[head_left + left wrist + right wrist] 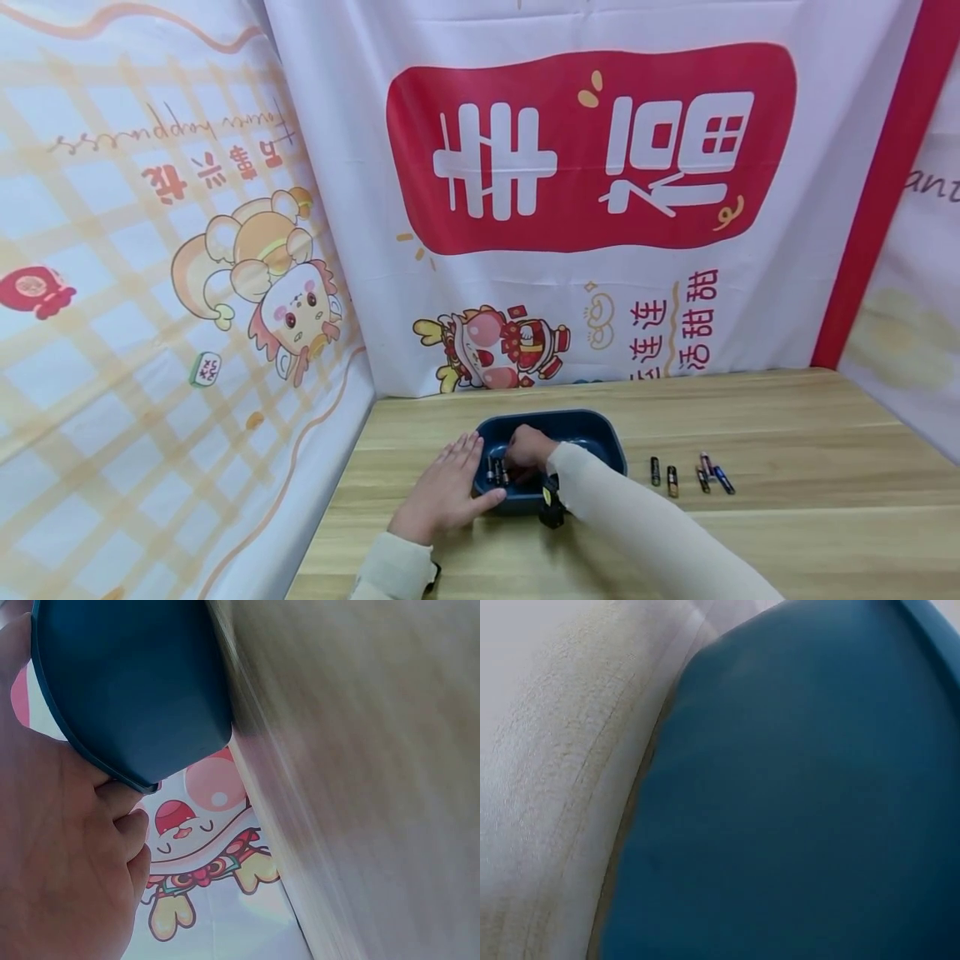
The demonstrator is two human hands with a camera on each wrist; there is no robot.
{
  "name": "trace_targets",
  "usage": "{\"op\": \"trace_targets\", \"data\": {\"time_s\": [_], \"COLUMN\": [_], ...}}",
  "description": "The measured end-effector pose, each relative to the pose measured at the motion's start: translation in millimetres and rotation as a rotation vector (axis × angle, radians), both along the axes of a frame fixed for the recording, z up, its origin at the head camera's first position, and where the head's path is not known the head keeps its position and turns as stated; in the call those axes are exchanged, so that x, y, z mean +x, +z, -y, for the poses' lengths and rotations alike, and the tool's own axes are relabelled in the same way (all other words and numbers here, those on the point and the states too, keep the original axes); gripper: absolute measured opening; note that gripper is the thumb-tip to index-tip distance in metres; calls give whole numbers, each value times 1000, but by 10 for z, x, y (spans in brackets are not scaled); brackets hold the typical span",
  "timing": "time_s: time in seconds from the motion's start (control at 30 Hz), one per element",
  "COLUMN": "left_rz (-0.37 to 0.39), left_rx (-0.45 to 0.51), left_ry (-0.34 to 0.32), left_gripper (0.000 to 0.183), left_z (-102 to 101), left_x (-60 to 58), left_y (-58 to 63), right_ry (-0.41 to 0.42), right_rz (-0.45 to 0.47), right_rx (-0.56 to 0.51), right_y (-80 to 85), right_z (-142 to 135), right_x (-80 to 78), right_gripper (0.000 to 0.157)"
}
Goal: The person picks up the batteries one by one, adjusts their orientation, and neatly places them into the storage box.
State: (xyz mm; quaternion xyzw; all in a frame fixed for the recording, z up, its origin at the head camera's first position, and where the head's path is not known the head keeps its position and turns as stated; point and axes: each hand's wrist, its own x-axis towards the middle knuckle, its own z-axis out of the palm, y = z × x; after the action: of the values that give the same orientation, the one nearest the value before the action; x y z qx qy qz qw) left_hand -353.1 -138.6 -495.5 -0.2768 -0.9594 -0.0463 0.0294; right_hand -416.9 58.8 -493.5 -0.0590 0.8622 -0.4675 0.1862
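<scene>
Long cream sleeves (637, 512) are worn; a black, yellow-marked device (552, 510) is strapped at the right cuff (570, 473).

We count two hands: one left hand (450, 493) and one right hand (531, 448). We see one blue tray (521, 505) by them, at least three batteries (497, 472) between them, and five loose batteries (672, 481) right of the right hand.

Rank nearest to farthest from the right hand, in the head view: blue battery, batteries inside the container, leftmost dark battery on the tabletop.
1. Batteries inside the container: just left of the right hand.
2. Leftmost dark battery: on the tabletop, right of the container.
3. Blue battery: farther right, the rightmost on the tabletop.
</scene>
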Motion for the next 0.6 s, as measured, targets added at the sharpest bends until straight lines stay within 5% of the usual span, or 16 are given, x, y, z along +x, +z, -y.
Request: {"op": "trace_targets", "data": {"time_s": [0.6], "left_rz": [0], "left_rx": [13], "left_ry": [2], "left_gripper": [104], "left_z": [-12], "left_x": [34], "left_y": [26], "right_ry": [23], "right_rz": [15], "right_rx": [4], "right_y": [411], "right_z": [-473], "right_x": [-42], "right_gripper": [18]}}
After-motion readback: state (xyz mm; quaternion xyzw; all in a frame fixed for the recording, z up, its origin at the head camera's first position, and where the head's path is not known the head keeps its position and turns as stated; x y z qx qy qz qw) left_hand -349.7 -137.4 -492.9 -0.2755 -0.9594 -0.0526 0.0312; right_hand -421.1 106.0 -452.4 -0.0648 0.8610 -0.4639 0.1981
